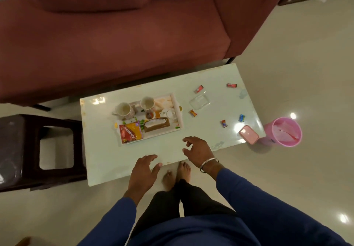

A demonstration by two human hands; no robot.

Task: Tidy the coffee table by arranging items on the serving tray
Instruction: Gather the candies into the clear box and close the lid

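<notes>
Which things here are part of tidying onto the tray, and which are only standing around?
Part of the job: serving tray, loose candies, clear container, pink lid, coffee table.

Standing around: sofa, dark stool, pink bin.

maroon sofa [115, 41], dark stool [38, 150], pink bin [285, 134]

I stand at the near edge of the coffee table [220, 85], both hands empty above it. My left hand [144, 171] hovers with fingers loosely spread; my right hand [197, 150], fingers slightly curled, hangs just near of the serving tray [177, 110]. The tray holds two cups [123, 110], a snack packet [131, 133] and a tissue box [156, 125]. To its right lie scattered candies [193, 113], a clear dish [199, 102] and a pink box [248, 133]. A pink bin [287, 133] stands on the floor at far right.
</notes>
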